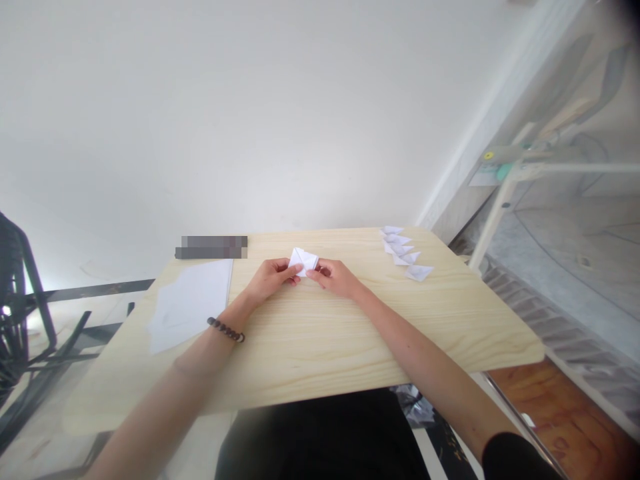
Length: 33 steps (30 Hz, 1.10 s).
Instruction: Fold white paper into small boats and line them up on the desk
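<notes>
A small folded piece of white paper (303,259) is held up just above the middle of the table, between both hands. My left hand (273,277) pinches its left side, thumb on the front face. My right hand (336,277) grips the lower right side, thumb in front and fingers behind. Parts of the fingers are hidden behind the paper. Over on the right lie several folded white paper pieces (400,248) with pointed ends, set in a slanting row. To the left is a fanned stack of flat white sheets (193,300).
The light wooden table (320,360) stands against a white wall (280,120). A dark, blurred-out object (213,248) lies at its back left. Beyond the right edge rises a white metal frame (500,207). A black chair (25,287) is at far left.
</notes>
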Tool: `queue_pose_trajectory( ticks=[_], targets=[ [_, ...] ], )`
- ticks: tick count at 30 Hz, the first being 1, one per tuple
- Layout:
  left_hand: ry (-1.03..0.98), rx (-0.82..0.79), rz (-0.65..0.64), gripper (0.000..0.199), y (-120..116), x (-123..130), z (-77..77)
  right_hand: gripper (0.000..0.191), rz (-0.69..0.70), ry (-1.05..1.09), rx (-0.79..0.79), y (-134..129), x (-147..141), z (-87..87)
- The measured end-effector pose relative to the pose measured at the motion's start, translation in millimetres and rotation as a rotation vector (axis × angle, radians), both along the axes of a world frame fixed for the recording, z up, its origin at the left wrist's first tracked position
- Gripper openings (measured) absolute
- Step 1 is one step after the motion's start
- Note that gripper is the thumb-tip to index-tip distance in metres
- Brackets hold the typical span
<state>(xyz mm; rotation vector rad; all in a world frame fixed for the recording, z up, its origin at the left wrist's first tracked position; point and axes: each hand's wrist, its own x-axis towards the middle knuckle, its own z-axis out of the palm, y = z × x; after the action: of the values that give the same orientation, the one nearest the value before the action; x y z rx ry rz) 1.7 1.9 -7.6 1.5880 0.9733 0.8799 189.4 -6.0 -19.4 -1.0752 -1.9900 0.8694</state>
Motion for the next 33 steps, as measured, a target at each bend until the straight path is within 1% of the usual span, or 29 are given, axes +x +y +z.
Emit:
queue_pose_trajectory(
  ticks=[5,8,12,15,20,23,28,33],
  targets=[
    [0.03,0.018,-0.016,0.031,-0.3,-0.8,-0.1,0.032,0.003,-0.057,0.001,0.7,3.0,-0.8],
    [-0.008,-0.037,-0.03,0.03,-0.5,-0.7,0.4,0.031,0.023,-0.032,-0.033,0.7,3.8,-0.4],
    [-0.102,-0.13,-0.035,0.035,-0.9,0.1,2.0,0.031,-0.016,0.012,-0.049,0.8,3.0,0.6],
    [-0.115,-0.167,-0.025,0.038,-1.4,0.0,2.9,0.031,-0.028,0.014,-0.057,1.1,3.1,0.2],
    [-0.036,-0.077,-0.001,0.034,-1.3,-1.9,3.3,0.032,0.016,-0.037,-0.036,1.8,4.6,-0.4],
    [-0.042,-0.083,-0.001,0.034,-1.6,-1.1,4.2,0.032,0.011,-0.014,-0.051,1.3,3.8,1.0],
    [-0.082,-0.101,0.023,0.035,-3.0,1.7,5.0,0.036,0.013,0.066,-0.123,0.6,3.5,3.2],
    [-0.024,-0.03,-0.01,0.037,-3.3,2.0,4.3,0.038,0.057,0.059,-0.129,1.8,4.7,1.2]
  ],
)
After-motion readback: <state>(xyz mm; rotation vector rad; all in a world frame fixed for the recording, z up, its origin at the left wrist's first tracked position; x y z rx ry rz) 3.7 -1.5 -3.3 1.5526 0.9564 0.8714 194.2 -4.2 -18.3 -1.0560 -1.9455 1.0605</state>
